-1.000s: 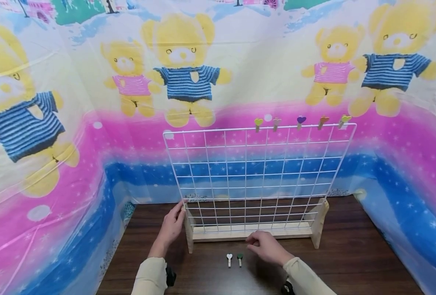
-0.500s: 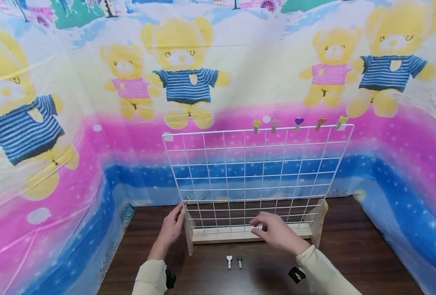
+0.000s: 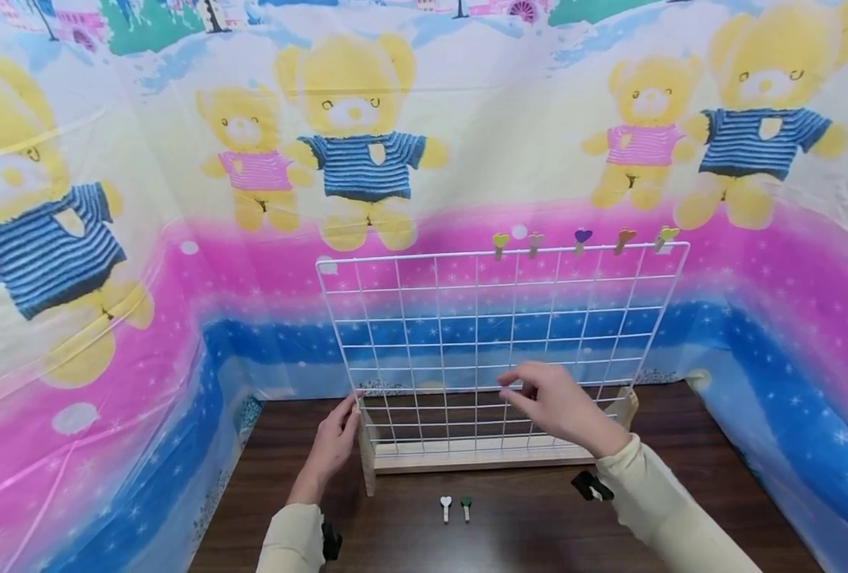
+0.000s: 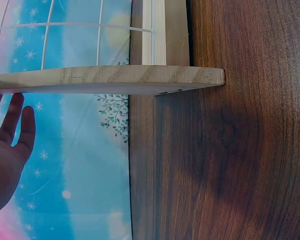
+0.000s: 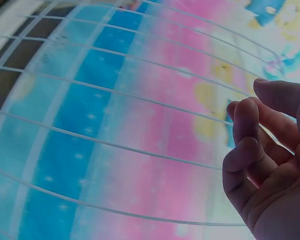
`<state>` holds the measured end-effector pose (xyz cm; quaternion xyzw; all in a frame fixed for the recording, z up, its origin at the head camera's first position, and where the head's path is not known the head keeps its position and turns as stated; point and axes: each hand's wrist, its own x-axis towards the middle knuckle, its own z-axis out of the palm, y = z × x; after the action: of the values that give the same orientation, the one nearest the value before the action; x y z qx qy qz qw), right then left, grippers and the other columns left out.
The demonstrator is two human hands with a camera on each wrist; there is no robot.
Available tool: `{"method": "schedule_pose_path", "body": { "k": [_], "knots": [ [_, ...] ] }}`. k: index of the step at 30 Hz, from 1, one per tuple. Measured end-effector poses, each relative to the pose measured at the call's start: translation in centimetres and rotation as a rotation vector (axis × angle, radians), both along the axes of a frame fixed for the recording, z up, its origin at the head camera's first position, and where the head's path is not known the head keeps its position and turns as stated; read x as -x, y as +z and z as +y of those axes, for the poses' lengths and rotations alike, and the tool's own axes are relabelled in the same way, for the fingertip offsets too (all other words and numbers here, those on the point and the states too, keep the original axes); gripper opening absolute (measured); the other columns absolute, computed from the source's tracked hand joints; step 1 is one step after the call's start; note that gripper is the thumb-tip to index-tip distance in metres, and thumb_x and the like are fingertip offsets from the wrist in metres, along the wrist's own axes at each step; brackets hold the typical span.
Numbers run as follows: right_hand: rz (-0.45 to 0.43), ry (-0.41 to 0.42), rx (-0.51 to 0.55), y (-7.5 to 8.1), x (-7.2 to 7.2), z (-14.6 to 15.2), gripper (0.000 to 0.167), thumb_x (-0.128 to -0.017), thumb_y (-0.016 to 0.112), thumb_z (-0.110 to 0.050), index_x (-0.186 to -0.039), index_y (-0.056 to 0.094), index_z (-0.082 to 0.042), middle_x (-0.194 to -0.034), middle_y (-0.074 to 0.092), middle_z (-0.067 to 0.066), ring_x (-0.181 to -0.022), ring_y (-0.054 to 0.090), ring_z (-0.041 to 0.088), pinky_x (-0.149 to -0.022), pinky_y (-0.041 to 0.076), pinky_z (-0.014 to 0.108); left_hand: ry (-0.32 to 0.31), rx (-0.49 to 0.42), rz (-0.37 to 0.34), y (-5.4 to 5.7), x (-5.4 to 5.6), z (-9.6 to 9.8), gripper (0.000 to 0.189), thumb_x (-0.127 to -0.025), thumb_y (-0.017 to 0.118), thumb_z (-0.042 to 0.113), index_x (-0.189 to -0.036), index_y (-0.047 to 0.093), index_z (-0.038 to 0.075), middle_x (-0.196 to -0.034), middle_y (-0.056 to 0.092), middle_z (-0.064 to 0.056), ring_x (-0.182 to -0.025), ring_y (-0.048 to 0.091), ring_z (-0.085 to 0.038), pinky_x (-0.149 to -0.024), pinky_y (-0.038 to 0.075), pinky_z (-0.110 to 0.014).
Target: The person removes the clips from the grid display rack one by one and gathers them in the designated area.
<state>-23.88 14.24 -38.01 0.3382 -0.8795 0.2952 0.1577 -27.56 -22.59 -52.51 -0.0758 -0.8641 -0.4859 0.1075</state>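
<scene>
My left hand rests on the upper end of the stand's left wooden side piece, fingers at the edge; the left wrist view shows the fingertips right against this wooden side piece. In front of the white wire grid my right hand hangs raised, fingers curled and thumb near the index finger. A small pinkish spot shows at its thumb tip; whether a clip is pinched there I cannot tell. On the table lie a white heart clothespin and a dark green heart clothespin.
Along the grid's top bar, right of its middle, sit heart clothespins: yellow, pale pink, purple, orange and yellow-green. A wooden base bar joins the stand's sides. Printed bear cloth surrounds the dark wooden table.
My right hand has risen from near the base bar, just right of the two loose clothespins, up and slightly right in front of the grid. The left hand has stayed at the stand's side.
</scene>
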Motion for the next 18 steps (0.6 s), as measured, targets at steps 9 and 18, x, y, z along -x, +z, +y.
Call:
{"method": "schedule_pose_path", "body": {
  "k": [9, 18],
  "knots": [
    [0.221, 0.010, 0.066, 5.3, 0.3, -0.1, 0.022, -0.083, 0.073, -0.009, -0.105, 0.070, -0.008, -0.090, 0.064, 0.001, -0.055, 0.044, 0.002, -0.050, 0.043, 0.022, 0.010, 0.006, 0.034, 0.0, 0.1, 0.1, 0.038, -0.102, 0.045, 0.016, -0.139, 0.048, 0.011, -0.138, 0.048, -0.017, -0.116, 0.052, -0.033, -0.088, 0.043, -0.052],
    [0.309, -0.017, 0.142, 9.5, 0.6, -0.2, 0.023, -0.082, 0.074, -0.007, -0.105, 0.070, -0.005, -0.085, 0.062, 0.000, -0.057, 0.046, 0.004, -0.053, 0.044, 0.024, 0.017, 0.013, 0.029, -0.1, 0.1, 0.1, 0.037, -0.102, 0.045, 0.016, -0.139, 0.049, 0.012, -0.138, 0.048, -0.016, -0.117, 0.051, -0.033, -0.090, 0.042, -0.053]
  ]
}}
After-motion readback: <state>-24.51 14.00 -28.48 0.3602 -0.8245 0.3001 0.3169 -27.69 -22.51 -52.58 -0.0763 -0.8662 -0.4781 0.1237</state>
